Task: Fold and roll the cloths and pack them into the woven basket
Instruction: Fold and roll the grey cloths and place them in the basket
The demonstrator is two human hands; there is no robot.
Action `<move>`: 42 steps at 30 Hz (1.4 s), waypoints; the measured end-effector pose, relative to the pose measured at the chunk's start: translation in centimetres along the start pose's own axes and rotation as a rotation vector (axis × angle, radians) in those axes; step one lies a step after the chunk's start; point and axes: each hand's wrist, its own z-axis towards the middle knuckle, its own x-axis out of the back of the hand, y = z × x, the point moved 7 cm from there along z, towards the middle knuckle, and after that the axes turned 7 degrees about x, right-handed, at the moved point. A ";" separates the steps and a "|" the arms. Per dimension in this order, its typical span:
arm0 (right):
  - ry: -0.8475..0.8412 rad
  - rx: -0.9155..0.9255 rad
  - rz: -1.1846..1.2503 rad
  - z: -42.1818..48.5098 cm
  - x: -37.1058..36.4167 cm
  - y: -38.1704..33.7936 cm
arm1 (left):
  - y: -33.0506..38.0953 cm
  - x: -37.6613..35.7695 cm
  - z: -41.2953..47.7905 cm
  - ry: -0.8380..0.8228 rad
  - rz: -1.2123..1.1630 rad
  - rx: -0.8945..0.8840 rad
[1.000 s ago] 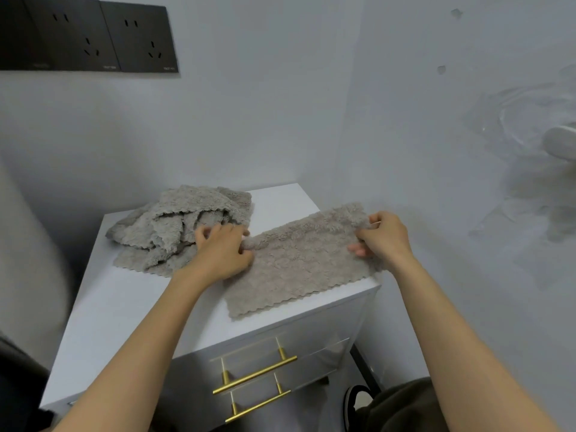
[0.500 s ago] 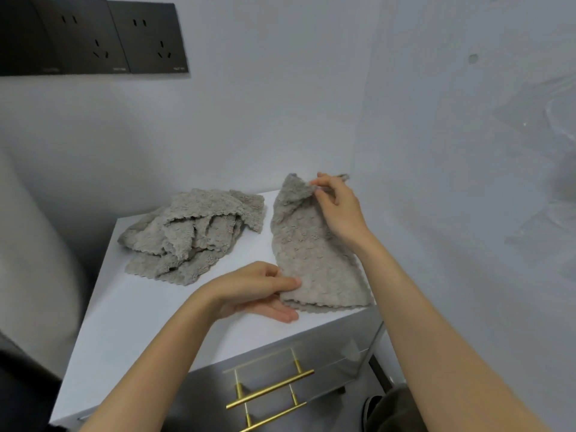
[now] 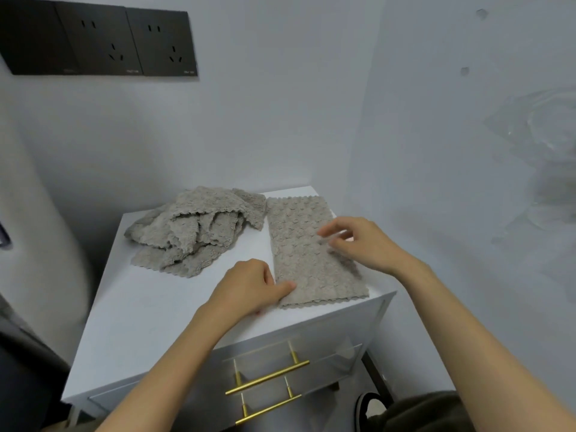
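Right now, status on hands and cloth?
Left hand pinches near corner of folded cloth. Right hand open over it, blurred. Unfolded cloth pile alongside.

Home corner: you work in a plain domestic room, where a white drawer cabinet [image 3: 149, 307] with brass bar handles [image 3: 268, 377] stands against pale walls [image 3: 265, 120], a row of black wall sockets [image 3: 99, 42] above it, a heap of grey cloths [image 3: 193, 232] and a folded cloth [image 3: 302, 244] on top.
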 end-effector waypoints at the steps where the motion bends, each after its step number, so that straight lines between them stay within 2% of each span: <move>1: -0.035 -0.004 -0.024 -0.8 -0.1 0.2 | 0.2 0.7 -0.2 0.122 0.078 -0.036; 2: -0.061 -0.001 -0.061 -1.6 -0.2 0.4 | 0.6 1.1 -0.6 0.205 0.098 -0.078; 4: -0.095 0.015 -0.140 -3.2 -0.2 0.5 | 1.6 1.5 -1.4 0.259 0.056 -0.226; 7: -0.136 0.049 -0.224 -5.3 -0.3 0.6 | 2.9 0.3 -2.3 0.143 0.096 -0.461; 10: -0.182 0.107 -0.389 -6.6 -0.8 0.6 | 3.0 -1.1 -2.8 0.028 0.185 -0.529; 17: -0.207 0.180 -0.594 -8.0 -1.1 1.1 | 2.0 -1.0 -3.6 0.067 0.295 -0.599; 26: -0.171 0.173 -0.583 -7.7 -0.6 1.2 | 1.3 -1.2 -3.7 0.064 0.351 -0.589; 31: -0.123 0.214 -0.550 -8.0 -0.3 0.5 | 1.9 -1.3 -4.1 0.179 0.316 -0.601; 36: -0.092 0.255 -0.511 -8.5 -0.3 0.4 | 1.9 -1.4 -4.5 0.210 0.282 -0.641; 42: -0.083 0.195 -0.280 -8.7 0.0 0.9 | 2.2 -1.5 -4.7 0.195 0.222 -0.665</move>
